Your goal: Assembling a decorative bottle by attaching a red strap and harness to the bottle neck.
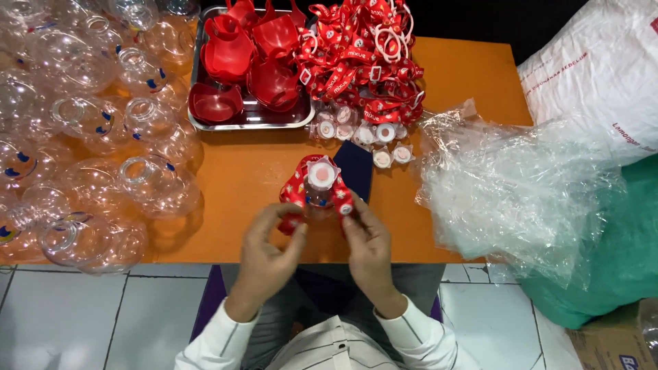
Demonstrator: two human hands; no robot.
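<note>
My left hand (269, 250) and my right hand (368, 245) meet over the near edge of the orange table (233, 171). Together they hold a small clear bottle with a white cap (321, 175) and a red patterned strap (296, 189) looped around it. The left fingers pinch the strap's lower left end, and the right fingers grip the strap's right side by a small white ring. The bottle's body is mostly hidden by the strap and my fingers.
A metal tray (250, 120) at the back holds red plastic cups. A heap of red straps (363, 58) lies beside it, with white caps (363, 133) below. Several clear round bottles (89, 137) crowd the left. Crumpled clear plastic bags (507, 185) and a white sack (603, 75) fill the right.
</note>
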